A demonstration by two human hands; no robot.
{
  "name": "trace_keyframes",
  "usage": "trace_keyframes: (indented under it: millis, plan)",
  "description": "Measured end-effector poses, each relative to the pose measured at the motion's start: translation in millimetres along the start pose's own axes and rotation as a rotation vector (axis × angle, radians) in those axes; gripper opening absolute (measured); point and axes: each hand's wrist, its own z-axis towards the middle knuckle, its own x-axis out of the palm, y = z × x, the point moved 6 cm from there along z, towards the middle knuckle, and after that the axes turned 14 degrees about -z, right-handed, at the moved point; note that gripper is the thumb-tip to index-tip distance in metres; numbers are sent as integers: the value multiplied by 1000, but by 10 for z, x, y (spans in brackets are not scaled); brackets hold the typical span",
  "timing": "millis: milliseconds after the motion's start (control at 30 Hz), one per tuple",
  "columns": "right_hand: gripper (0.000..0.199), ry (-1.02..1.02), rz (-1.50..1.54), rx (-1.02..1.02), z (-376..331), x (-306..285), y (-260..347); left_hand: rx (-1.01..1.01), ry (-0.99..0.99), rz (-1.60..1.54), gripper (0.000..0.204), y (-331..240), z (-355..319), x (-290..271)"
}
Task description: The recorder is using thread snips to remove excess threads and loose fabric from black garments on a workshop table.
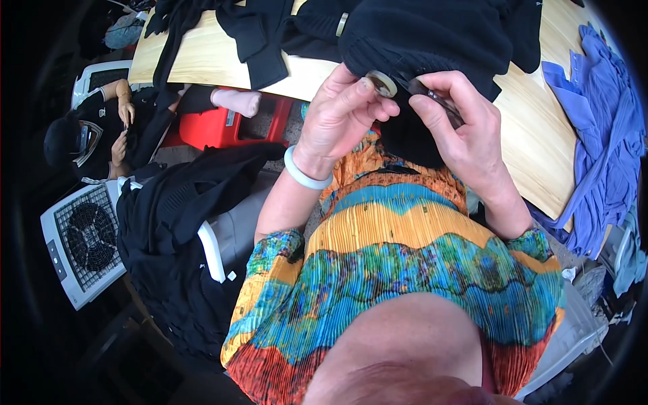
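Raised over the near edge of the table, my left hand [341, 111] pinches a small round disc-like thing [383, 84] with a pale, translucent rim and a brown middle. To its right, my right hand [466, 125] is closed round a slim dark tool [442, 102]. The tool's narrow end points at the disc; whether they touch I cannot tell. Behind both hands a black knitted garment [439, 37] is spread on the table, and black cloth hangs down below them toward my lap.
More black garments [253, 40] lie along the pale wooden table [310, 73], near a small pale ring [342, 25]. Purple clothes [601, 135] drape over the right end. At left are a red stool [209, 128], a seated person [101, 135], a fan unit [88, 236] and piled black clothes [175, 202].
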Motion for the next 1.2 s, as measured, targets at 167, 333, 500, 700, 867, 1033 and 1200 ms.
trace_keyframes:
  millis: [167, 333, 500, 700, 867, 1033, 1200]
  plan:
    - [16, -19, 15, -7, 8, -1, 0, -25, 45, 89, 22, 32, 16, -19]
    - [17, -18, -5, -54, 14, 25, -14, -36, 22, 77, 22, 26, 1, -27]
    - [17, -18, -50, -106, 42, 16, 11, -64, 1, 31, 22, 24, 6, -28]
    - [16, 2, -11, -70, 42, 53, -26, -17, 24, 112, 22, -39, 23, -43]
    - [16, 7, 5, -87, 66, 61, -20, -15, 43, 151, 21, -66, 21, -28]
    - [13, 1, 86, -6, 40, 92, -72, -28, 35, 148, 21, -61, 28, -20]
    - [13, 38, 187, 92, 33, 134, -145, -21, 6, 91, 21, -51, 36, -47]
